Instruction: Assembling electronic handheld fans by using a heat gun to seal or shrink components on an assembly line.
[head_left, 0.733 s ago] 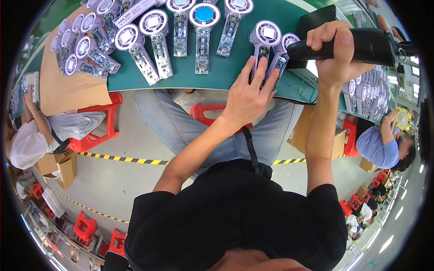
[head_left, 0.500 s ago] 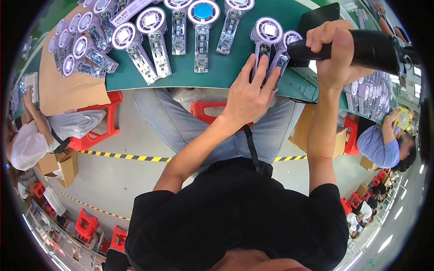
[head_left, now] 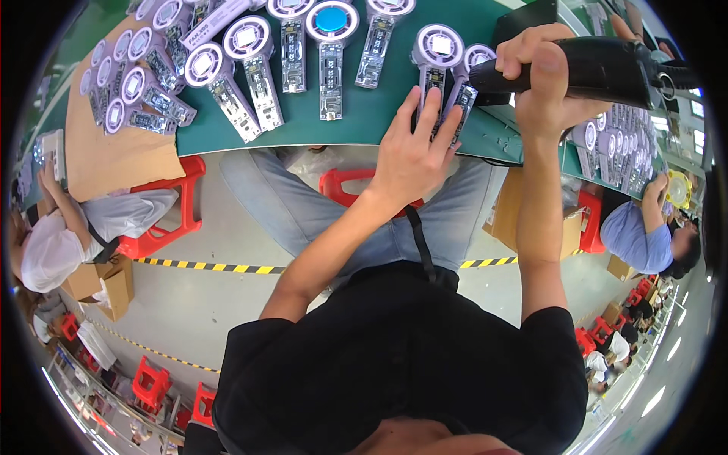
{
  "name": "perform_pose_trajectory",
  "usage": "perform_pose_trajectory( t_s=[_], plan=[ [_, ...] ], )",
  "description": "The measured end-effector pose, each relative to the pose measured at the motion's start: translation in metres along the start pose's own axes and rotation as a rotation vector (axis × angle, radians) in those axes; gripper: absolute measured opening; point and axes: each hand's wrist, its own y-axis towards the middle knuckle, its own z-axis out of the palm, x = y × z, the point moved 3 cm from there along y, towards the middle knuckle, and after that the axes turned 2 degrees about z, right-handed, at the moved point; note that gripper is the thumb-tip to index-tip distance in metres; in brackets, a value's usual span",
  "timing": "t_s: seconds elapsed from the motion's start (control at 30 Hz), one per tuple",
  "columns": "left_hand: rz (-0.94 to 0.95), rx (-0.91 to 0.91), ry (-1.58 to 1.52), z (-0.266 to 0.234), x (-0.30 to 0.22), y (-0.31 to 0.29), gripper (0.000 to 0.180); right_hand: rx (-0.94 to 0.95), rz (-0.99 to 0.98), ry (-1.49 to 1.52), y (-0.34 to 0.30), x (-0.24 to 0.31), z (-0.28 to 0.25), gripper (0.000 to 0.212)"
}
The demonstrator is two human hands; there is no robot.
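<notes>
as right fingers [head_left: 535,38] grip a black tool [head_left: 607,72], spread left fingers [head_left: 430,112] touch fan handles [head_left: 465,97] containing circuit boards [head_left: 433,78].

2 hands [head_left: 413,158] [head_left: 543,82] forward, right curled

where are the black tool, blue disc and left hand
black tool [head_left: 603,72]: head view, on its body
blue disc [head_left: 331,20]: head view, on its middle
left hand [head_left: 415,152]: head view, on its back

Tabletop [head_left: 364,114] gap — fans [head_left: 331,82] either side
</notes>
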Motion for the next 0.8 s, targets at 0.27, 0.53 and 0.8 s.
perform_pose_trajectory(
  t_s=[0.27,0.53,0.8],
  plan=[
    [0.017,-0.013,0.018,0.000,0.002,-0.002,0.055,-0.044,0.117,-0.016,0.025,0.056,-0.100,0.024],
    [0.028,-0.003,0.012,0.001,0.001,-0.001,0.055,-0.173,0.116,-0.104,0.015,0.048,-0.106,0.062],
    [0.036,0.001,0.034,0.003,0.003,-0.001,0.054,-0.221,0.221,0.036,0.019,0.032,-0.120,0.055]
  ],
)
